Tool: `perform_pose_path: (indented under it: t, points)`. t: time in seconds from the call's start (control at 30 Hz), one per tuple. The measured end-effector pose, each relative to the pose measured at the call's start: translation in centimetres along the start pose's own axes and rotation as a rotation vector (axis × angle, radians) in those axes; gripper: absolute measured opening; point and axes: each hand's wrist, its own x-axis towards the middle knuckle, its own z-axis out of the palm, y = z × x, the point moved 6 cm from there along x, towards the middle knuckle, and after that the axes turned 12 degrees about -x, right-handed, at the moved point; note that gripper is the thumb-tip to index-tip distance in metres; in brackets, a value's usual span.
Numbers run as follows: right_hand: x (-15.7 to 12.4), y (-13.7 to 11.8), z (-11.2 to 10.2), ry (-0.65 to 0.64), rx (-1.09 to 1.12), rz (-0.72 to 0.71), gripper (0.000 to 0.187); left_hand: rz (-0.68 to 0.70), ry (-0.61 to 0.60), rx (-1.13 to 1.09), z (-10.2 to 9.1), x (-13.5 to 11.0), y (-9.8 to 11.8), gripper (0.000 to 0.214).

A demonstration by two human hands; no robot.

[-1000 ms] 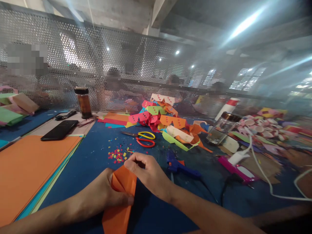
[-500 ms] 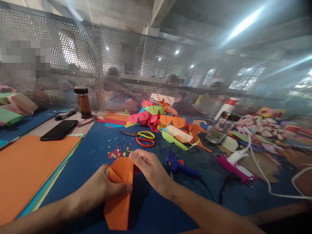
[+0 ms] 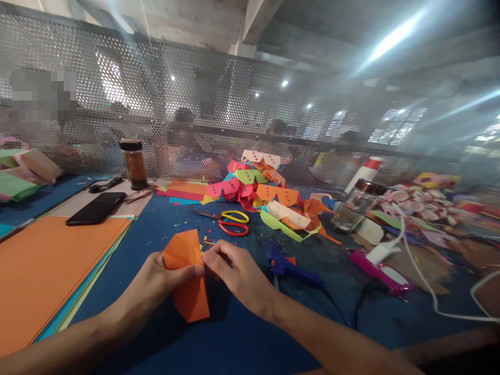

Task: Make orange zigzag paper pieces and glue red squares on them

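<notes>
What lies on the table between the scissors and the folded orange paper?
In the head view, small coloured paper scraps lie scattered between the scissors and the folded orange paper, on the blue table.

Behind the blue tabletop (image 3: 250, 341) there stands a grey partition of perforated metal (image 3: 156, 94), and through its many small holes one can see several bright spots of light (image 3: 284, 83). Above it extends a grey ceiling (image 3: 187, 23) with a thick, pale beam (image 3: 262, 20), while at the upper right a long lamp (image 3: 398, 36) gives strong white glare. Farther below this lamp, a paned window (image 3: 402, 125) looks bright but rather blurred.
</notes>
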Motion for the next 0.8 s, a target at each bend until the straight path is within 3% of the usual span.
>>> perform_pose_path:
  t: [0.1,0.23,0.33,0.5,0.8]
  points:
    - [0.0,-0.2,0.5,-0.015,-0.138,-0.039,0.033,0.051,0.027,-0.043,-0.5,0.3,0.3,0.016]
    - [0.0,-0.5,0.8,-0.016,-0.156,-0.106,0.03,-0.02,0.012,-0.131,-0.2,0.4,-0.1,0.022]
    - [0.0,-0.4,0.7,-0.01,-0.164,-0.101,0.034,-0.045,0.01,-0.157,0.1,0.3,0.1,0.026]
    - [-0.2,-0.2,1.0,-0.035,-0.195,-0.089,0.031,0.038,0.074,-0.163,-0.8,0.7,0.7,0.027]
    - [-0.2,0.4,1.2,-0.054,-0.199,-0.055,0.037,0.028,0.032,-0.204,-0.9,0.8,0.7,0.032]
